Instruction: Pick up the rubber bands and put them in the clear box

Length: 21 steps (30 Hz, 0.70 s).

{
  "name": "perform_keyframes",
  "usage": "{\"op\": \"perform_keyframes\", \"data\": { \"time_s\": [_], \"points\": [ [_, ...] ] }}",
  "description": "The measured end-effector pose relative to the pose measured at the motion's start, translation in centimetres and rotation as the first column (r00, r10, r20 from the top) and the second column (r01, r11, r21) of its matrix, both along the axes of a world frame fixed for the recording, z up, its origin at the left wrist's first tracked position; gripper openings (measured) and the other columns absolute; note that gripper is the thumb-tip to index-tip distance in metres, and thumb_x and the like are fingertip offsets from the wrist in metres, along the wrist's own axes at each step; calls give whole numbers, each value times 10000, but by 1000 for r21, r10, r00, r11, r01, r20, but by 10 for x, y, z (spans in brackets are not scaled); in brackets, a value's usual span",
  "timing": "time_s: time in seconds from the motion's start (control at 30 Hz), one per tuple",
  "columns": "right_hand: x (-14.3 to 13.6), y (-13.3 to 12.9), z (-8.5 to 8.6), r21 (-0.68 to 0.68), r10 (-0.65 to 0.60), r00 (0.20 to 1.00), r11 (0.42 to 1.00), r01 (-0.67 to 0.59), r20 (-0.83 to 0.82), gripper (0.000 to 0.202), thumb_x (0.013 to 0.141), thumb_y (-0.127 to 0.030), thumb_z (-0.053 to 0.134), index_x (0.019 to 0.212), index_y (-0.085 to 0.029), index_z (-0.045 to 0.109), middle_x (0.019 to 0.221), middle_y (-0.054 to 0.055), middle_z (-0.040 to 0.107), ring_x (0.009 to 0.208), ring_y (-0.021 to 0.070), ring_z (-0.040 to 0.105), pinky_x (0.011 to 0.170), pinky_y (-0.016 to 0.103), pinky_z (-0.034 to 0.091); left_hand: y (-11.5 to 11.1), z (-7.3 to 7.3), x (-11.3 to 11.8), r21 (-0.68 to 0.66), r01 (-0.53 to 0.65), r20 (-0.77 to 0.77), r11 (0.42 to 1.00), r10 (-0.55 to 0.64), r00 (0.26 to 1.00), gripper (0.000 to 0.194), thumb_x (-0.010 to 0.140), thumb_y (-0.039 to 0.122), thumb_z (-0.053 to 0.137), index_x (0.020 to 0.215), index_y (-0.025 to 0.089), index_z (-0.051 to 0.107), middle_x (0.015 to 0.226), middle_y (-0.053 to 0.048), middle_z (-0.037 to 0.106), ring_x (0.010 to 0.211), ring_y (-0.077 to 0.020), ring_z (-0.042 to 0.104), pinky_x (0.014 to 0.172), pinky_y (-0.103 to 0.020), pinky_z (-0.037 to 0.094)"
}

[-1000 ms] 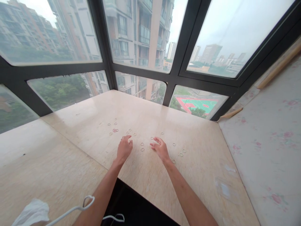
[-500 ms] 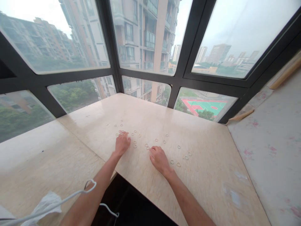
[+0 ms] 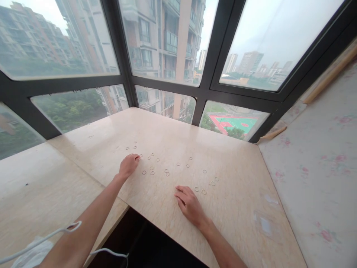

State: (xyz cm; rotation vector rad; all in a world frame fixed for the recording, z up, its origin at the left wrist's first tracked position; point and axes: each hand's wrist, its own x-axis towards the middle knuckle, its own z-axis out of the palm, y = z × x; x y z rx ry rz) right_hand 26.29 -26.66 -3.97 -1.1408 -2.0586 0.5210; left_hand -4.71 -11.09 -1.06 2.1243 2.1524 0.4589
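Note:
Many small thin rings lie scattered over the pale marble-patterned tabletop [image 3: 156,193]. My left hand [image 3: 129,165] is at the left of the scatter, its fingers pinched together near the surface. A reddish trace shows at its fingertips, too small to make out. One thin ring [image 3: 141,155] lies just beyond them, and a darker ring [image 3: 144,172] lies to the right of this hand. My right hand [image 3: 191,204] rests palm down with its fingers stretched and slightly apart, nothing visible in them. Nearest to it is a greenish ring [image 3: 196,189]; a yellowish ring [image 3: 204,192] sits just beside that.
Dark window frames [image 3: 164,85] bound the far side, and a flowered wall [image 3: 315,178] the right. A clear plastic packet [image 3: 264,225] lies at the right. A white cable [image 3: 55,232] crosses the lower left, near white crumpled material [image 3: 36,253]. A dark opening [image 3: 147,242] lies below the front edge.
The view has shifted to the right. My right hand has drawn back toward me from a pair of rings and opened. My left hand has moved slightly left, uncovering a dark ring.

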Motion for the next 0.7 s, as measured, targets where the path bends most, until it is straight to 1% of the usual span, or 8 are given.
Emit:
{"op": "perform_keyframes", "data": {
  "time_s": [0.1,0.2,0.3,0.4,0.5,0.6,0.7],
  "points": [
    [0,0,1,-15,-2,1000,1000,2,1,266,894,-114,495,1026,-216,702,1156,96,637,1103,224,546,953,431,452,-10,3,8,22,12,77,1000,-13,997,267,881,324,437,852,200,672,933,-79,698,872,-237,617,714,-304,437],
    [0,1,2,-15,-1,1000,1000,1,-11,257,890,-112,503,1017,-209,704,1160,92,639,1110,215,546,964,417,447,-14,6,11,-1,29,187,1000,-29,982,259,838,392,506,773,193,659,772,-47,683,727,-203,603,648,-284,411],
    [0,1,3,-18,-5,1000,1000,4,-18,254,888,-112,504,1009,-207,706,1162,89,640,1113,215,546,968,411,446,-14,9,8,-38,37,311,999,-23,950,289,789,448,548,714,190,654,642,-3,631,619,-164,557,593,-262,382],
    [0,0,3,-23,-7,1000,1000,6,-22,253,888,-113,502,1009,-202,706,1160,90,641,1108,215,547,965,410,449,-15,14,3,-61,55,372,997,-28,928,329,771,487,543,706,184,655,579,18,583,563,-146,517,551,-252,362],
    [0,0,2,-21,-10,1000,1000,10,-27,251,893,-116,500,1009,-204,705,1158,88,641,1108,212,546,967,404,448,-15,19,-3,-40,13,353,999,2,935,303,776,454,533,714,183,654,619,5,614,593,-153,544,574,-256,383],
    [0,0,1,-19,-10,999,1000,9,-32,247,894,-114,503,1005,-203,704,1160,84,639,1107,210,544,968,397,447,-17,21,-8,-33,-40,292,999,48,955,223,774,367,533,761,189,667,741,-26,680,696,-177,601,641,-265,413],
    [0,0,-2,-13,0,999,1000,-1,-45,248,891,-109,506,1009,-200,704,1157,89,639,1098,213,547,964,402,449,-21,21,-11,-93,-36,202,995,54,978,192,777,313,524,797,194,672,836,-45,708,789,-196,630,687,-270,427]
  ]
}}
